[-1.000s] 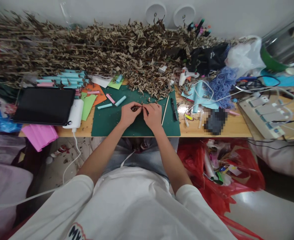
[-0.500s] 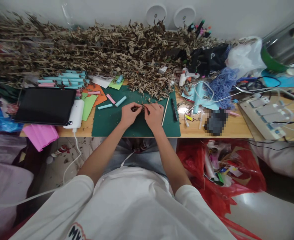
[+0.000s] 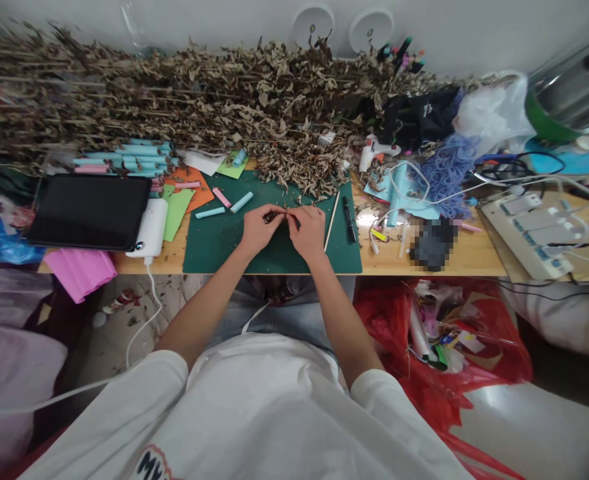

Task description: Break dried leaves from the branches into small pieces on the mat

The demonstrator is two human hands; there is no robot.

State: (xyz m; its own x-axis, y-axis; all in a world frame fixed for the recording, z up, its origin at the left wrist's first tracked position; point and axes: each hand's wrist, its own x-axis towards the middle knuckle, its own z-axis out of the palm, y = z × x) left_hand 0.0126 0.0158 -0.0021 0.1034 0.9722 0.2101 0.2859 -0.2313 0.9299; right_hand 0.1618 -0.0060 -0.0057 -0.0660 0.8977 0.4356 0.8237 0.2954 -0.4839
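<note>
The left hand (image 3: 260, 227) is curled, thumb and fingers closed around a small dark brown piece (image 3: 273, 217), too small to identify with certainty. The piece lies within the curl of that hand, just left of the fingertips of the right hand (image 3: 307, 230). The right thumb and fingers are drawn in and meet the left fingertips; whether they also grip the piece cannot be told. Both hands are over a green mat (image 3: 214, 250). To their left lie a pink roll (image 3: 221, 198) and two blue rolls (image 3: 241, 202); to their right, a thin stick (image 3: 331, 223) and, just beside it, a black pen (image 3: 349, 219). Directly beyond the hands, dry leaves (image 3: 304, 163) spread over the mat's far edge. Farther left, a tablet (image 3: 89, 212) overlaps a white power bank (image 3: 153, 223).
</note>
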